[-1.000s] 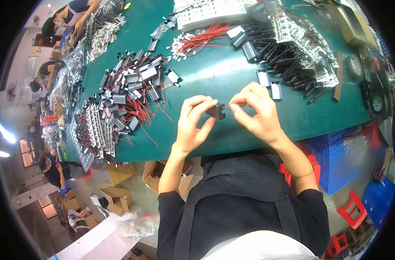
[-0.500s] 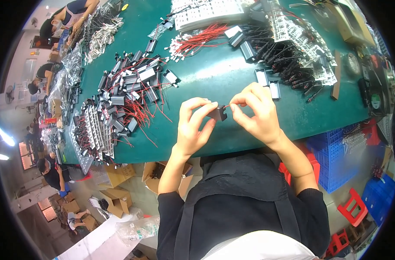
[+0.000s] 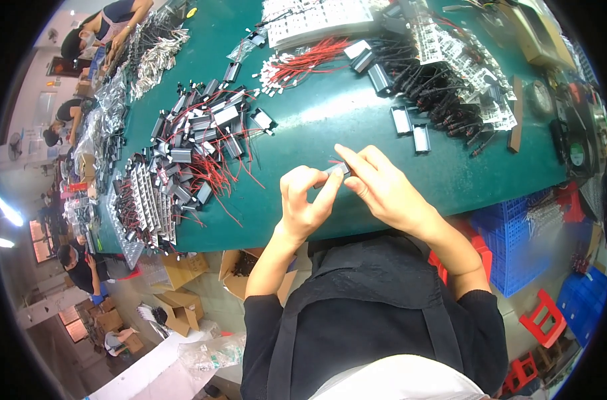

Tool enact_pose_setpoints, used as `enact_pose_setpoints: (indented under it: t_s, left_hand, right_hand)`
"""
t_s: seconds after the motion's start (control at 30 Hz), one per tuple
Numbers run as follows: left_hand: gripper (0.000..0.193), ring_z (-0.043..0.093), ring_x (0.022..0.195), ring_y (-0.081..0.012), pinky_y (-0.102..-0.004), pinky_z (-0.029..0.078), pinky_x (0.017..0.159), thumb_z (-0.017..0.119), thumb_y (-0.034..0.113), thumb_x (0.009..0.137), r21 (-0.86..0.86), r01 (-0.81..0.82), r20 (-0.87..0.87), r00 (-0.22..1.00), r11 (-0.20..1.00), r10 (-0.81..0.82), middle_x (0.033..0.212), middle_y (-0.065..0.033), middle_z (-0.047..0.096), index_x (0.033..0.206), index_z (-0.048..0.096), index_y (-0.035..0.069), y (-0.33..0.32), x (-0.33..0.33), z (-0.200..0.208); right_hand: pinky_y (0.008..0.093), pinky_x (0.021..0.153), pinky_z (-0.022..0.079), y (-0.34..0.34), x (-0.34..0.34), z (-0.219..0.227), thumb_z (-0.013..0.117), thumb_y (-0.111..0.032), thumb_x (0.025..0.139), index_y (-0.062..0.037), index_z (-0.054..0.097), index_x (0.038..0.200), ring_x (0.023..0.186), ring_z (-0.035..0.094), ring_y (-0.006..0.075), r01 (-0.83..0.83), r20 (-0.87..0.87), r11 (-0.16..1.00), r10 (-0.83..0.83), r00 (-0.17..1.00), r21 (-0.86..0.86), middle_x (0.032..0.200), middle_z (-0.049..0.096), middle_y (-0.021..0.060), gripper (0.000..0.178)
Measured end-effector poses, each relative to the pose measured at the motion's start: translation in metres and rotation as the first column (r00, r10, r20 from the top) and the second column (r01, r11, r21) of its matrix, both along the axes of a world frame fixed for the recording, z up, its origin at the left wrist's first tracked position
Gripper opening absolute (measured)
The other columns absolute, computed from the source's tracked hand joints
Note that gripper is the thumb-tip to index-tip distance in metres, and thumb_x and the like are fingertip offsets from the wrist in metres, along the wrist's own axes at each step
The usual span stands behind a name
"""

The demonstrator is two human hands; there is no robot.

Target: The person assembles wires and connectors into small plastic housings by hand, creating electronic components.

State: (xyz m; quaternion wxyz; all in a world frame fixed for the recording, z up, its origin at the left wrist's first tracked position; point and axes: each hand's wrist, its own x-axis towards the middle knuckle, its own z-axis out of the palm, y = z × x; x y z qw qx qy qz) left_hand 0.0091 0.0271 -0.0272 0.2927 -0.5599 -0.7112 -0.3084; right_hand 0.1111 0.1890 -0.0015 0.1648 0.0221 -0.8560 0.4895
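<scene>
In front of me, above the near part of the table, my left hand [image 3: 305, 203] pinches a small dark grey rectangular housing [image 3: 345, 171] between thumb and fingers. My right hand [image 3: 388, 189] closes on the housing's right end, its thumb below and its fingers pressed together above. A short piece of red wire [image 3: 335, 161] shows at the top of the housing; its other end is hidden by my fingers. Just beyond the right hand lie two similar housings with white faces [image 3: 421, 139].
On the left of the green table [image 3: 303, 140] spreads a heap of grey housings with red wires [image 3: 210, 130]. Farther back lie a red wire bundle [image 3: 317, 59] and a stack of white sheets [image 3: 323, 23]. Black cables [image 3: 443, 100] are piled at right. Other people work at far left.
The right hand has moved left, from pinching the red wire to closing on the housing's end. The left hand has shifted slightly right and down, and the housing is turned.
</scene>
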Motion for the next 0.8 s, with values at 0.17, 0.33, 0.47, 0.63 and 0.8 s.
enact_pose_setpoints:
  t_s: [0.17,0.33,0.47,0.63,0.8]
  left_hand:
    - [0.043,0.055,0.085,-0.0217,-0.0318,0.049,0.071,0.070,-0.014,0.064,0.157,0.185,0.175,0.962,0.970,-0.212,0.096,-0.0056,0.049,0.101,0.063,0.007,0.002,0.003,-0.011]
    - [0.040,0.048,0.103,-0.0287,-0.0407,0.048,0.089,0.075,0.011,0.066,0.206,0.241,0.633,0.707,0.948,-0.317,0.108,-0.0138,0.043,0.102,0.057,0.008,-0.007,0.004,0.017]
    - [0.047,0.046,0.113,-0.0316,-0.0427,0.042,0.093,0.085,0.033,0.067,-0.185,0.084,0.470,0.883,0.979,0.013,0.117,-0.0164,0.046,0.099,0.062,0.006,-0.007,-0.008,0.028]
    - [0.027,0.051,0.112,-0.0319,-0.0423,0.043,0.095,0.079,0.027,0.076,-0.180,0.119,0.489,0.872,0.976,-0.016,0.117,-0.0154,0.053,0.086,0.065,0.006,-0.006,-0.011,0.030]
    - [0.014,0.054,0.110,-0.0321,-0.0443,0.046,0.093,0.077,0.011,0.073,-0.151,0.291,0.356,0.908,0.945,-0.223,0.117,-0.0146,0.056,0.079,0.066,0.004,-0.014,-0.028,0.034]
  right_hand:
    - [0.0347,0.075,0.049,0.003,-0.004,-0.011,0.061,-0.009,0.093,-0.0020,0.052,0.134,0.082,0.055,0.0276,-0.103,-0.030,0.987,0.100,0.995,-0.124,0.096,0.052,0.0127,0.043]
    - [0.0371,0.074,0.049,0.009,-0.005,-0.020,0.065,-0.006,0.083,0.0008,0.059,0.114,0.083,0.058,0.0269,-0.045,-0.239,0.988,0.080,0.968,0.148,0.093,0.056,0.0116,0.032]
    - [0.0352,0.071,0.047,0.013,-0.003,-0.021,0.065,-0.007,0.079,0.0004,0.060,0.112,0.082,0.058,0.0240,0.013,-0.309,0.940,0.099,0.946,0.340,0.096,0.058,0.0098,0.033]
    - [0.0344,0.067,0.043,0.014,-0.004,-0.023,0.066,-0.007,0.078,0.0012,0.062,0.111,0.076,0.057,0.0235,0.017,-0.351,0.905,0.148,0.925,0.426,0.092,0.062,0.0083,0.034]
    - [0.0329,0.071,0.043,0.010,-0.012,-0.019,0.063,-0.013,0.079,-0.0038,0.060,0.107,0.082,0.056,0.0205,-0.075,-0.271,0.893,0.213,0.939,0.444,0.090,0.056,0.0044,0.030]
